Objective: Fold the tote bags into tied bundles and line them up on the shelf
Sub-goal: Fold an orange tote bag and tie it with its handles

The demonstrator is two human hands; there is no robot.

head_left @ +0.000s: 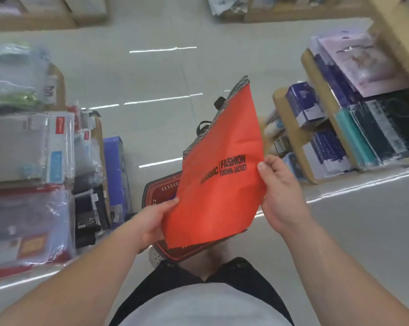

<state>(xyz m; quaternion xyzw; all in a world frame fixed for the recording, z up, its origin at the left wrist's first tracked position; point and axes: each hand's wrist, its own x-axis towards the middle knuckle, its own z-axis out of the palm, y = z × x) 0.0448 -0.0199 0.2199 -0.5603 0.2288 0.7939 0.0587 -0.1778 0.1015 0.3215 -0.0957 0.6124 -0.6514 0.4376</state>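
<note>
The floor (151,74) is made of pale, glossy tiles, and long white streaks of ceiling light are reflected on it. On the left side stands a wooden shelf (97,128) filled with stationery packed in clear plastic (22,147), with a blue box (115,170) leaning just beside it on the floor. On the right side a light wooden rack (290,135) carries dark blue and white boxes (304,104) in rows, and more blurred shelves stand at the far end of the aisle.
</note>
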